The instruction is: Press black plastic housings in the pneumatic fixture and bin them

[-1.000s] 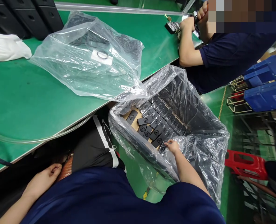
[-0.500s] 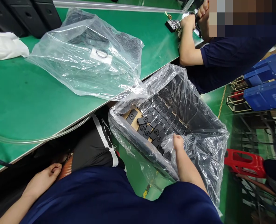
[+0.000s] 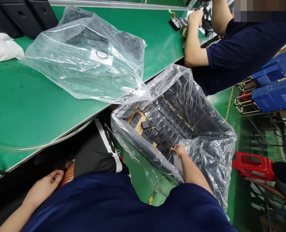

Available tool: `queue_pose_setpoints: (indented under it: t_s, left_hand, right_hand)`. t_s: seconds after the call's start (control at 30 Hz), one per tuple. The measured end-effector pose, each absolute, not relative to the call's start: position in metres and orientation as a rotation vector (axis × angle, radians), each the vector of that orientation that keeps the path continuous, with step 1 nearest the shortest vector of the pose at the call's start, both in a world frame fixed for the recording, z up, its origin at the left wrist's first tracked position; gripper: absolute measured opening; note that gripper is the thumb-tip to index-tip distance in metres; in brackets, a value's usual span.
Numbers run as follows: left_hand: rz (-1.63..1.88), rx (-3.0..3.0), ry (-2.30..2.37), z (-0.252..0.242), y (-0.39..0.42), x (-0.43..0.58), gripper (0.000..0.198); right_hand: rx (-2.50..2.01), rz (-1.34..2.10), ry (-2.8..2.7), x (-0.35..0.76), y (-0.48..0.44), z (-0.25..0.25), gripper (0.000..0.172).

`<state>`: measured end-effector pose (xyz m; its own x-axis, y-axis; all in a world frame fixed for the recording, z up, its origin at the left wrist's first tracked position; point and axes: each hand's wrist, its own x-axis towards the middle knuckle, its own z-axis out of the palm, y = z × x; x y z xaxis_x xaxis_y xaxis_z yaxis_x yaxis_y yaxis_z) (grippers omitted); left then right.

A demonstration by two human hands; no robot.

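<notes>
My right hand (image 3: 180,151) reaches into a bin (image 3: 145,153) lined with a clear plastic bag (image 3: 205,151). Its fingers pinch together at the near edge of the rows of black plastic parts (image 3: 161,136); what lies between the fingertips is too small to make out. Each part is a flat oblong with a round feature on its face. Some sit in neat rows under clear film, while a few lie loose at angles on brown cardboard (image 3: 138,128). Low at the left, my left hand (image 3: 46,185) rests by my lap with fingers curled in, and nothing shows in it.
On the green table (image 3: 48,83) lies a large clear bag (image 3: 85,71) of thin black rings with a white label. Black cases (image 3: 22,14) and a white cloth-like bundle (image 3: 3,48) stand at left. A co-worker's arm (image 3: 196,48) is beyond the bin; a red stool (image 3: 254,164) stands right.
My right hand has let go of the bunched plastic liner and moved down and slightly left to the black parts. The liner is now folded back to the right. My left hand stays put.
</notes>
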<state>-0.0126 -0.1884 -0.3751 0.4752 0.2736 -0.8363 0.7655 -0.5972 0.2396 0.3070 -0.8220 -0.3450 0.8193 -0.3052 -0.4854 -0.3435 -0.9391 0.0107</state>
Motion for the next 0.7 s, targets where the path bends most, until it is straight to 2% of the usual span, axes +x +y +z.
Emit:
queue_pose_setpoints:
  t_s: [0.1, 0.27, 0.43, 0.6, 0.7]
  left_hand:
    - [-1.050, 2.115, 0.858, -0.377, -0.188, -0.015, 0.048]
    - [-1.055, 2.099, 0.843, -0.382, -0.185, -0.018, 0.048]
    - [-1.037, 2.099, 0.835, -0.386, -0.185, -0.018, 0.048]
    - [-1.043, 2.100, 0.821, -0.384, -0.186, -0.018, 0.049]
    - [-1.088, 2.099, 0.807, -0.386, -0.184, -0.019, 0.049]
  right_hand:
    - [-2.876, 0.907, 0.540, 0.303, -0.820, -0.342, 0.022]
    - [-2.793, 0.937, 0.592, 0.294, -0.820, -0.339, 0.023]
    - [-2.757, 0.771, 0.677, 0.307, -0.806, -0.340, 0.021]
    - [-2.733, 0.504, 0.737, 0.327, -0.810, -0.318, 0.028]
    - [-2.736, 0.580, 0.726, 0.321, -0.816, -0.310, 0.027]
